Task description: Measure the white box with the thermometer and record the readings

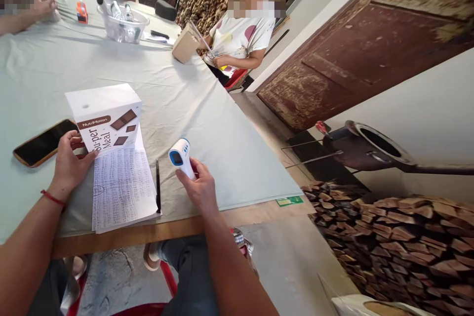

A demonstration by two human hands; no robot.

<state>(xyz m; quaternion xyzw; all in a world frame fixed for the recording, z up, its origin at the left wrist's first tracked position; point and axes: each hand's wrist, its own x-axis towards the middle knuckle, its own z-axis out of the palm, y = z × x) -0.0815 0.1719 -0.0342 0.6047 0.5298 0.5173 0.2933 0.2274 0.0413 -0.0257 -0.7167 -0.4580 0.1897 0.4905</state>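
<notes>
My right hand [200,185] is wrapped round the handle of a white and blue infrared thermometer [180,154], held over the table's near side with its small screen facing me. At the lower left corner of a white and brown NutriMotion box [105,116], my left hand [72,160] grips the edge, its thumb in front and some fingertips hidden. Handwritten sheets of paper [124,187] lie in front of the box, partly beneath it. A black pen [158,185] rests along their right side. Left of the box is a phone [44,143] with a dark screen.
Farther back on the cloth-covered table [237,158] stand a clear plastic basket [122,27] with bottles, an orange object [82,12] and a cardboard box [186,43]. A person [240,34] sits at the right side; others sit farther back. Split firewood [400,237] is stacked at right.
</notes>
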